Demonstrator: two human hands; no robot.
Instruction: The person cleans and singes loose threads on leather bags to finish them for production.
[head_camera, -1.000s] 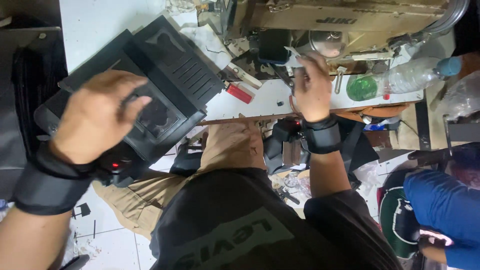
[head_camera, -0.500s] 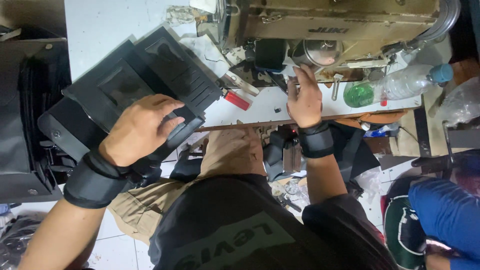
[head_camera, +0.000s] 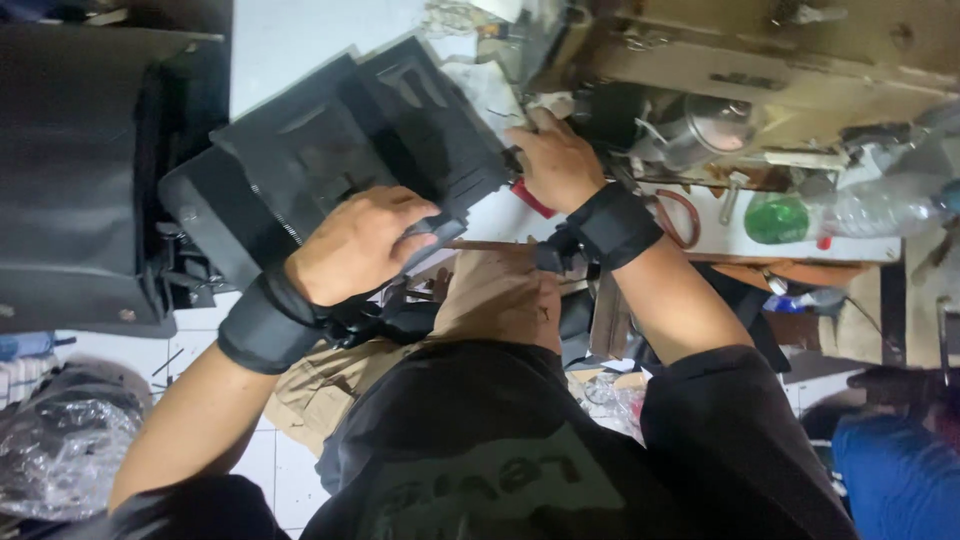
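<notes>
Your left hand (head_camera: 355, 245) is clenched on the near edge of the black bag piece (head_camera: 340, 165), pressing it flat on the white table (head_camera: 290, 40). Your right hand (head_camera: 555, 160) lies on the right corner of the same piece, fingers closed over its edge, just beside the sewing machine (head_camera: 760, 70). I judge the work is at the positioning step: the piece is already brought on the table and its corner is near the machine head, but I cannot tell if it sits under the needle yet, because your hand hides this place. So the stitching seems not begun. A green round thing (head_camera: 778, 218) lies far right, apart.
</notes>
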